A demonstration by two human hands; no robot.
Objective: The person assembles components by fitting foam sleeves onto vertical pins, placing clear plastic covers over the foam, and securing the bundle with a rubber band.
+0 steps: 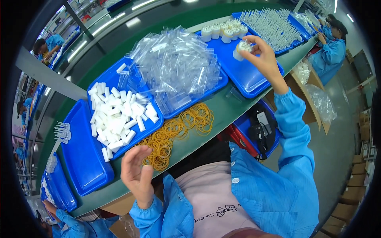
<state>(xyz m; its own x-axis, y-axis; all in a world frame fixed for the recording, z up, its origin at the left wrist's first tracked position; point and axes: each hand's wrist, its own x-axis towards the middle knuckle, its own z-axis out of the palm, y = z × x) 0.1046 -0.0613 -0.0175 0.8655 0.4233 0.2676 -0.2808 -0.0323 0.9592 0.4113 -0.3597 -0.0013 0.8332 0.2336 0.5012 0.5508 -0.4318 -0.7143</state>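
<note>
My right hand (260,57) is closed on a white cylindrical bundle (241,50) above the far blue tray (252,81). Several similar white bundles (227,31), some with yellowish bands around them, stand together at that tray's far end. Near the table's front edge, my left hand (137,174) is raised with its fingers apart and nothing in them. Close beside it lies a spread heap of yellow-brown rubber bands (160,148). Beyond it, a blue tray holds many short white tubes (115,115).
A large pile of clear plastic sleeves (178,63) fills the middle tray. Another tray (85,150) stands at the left, and rows of thin white pieces (272,29) at the far right. A blue bin (262,131) sits below the table edge. Co-workers (329,49) sit nearby.
</note>
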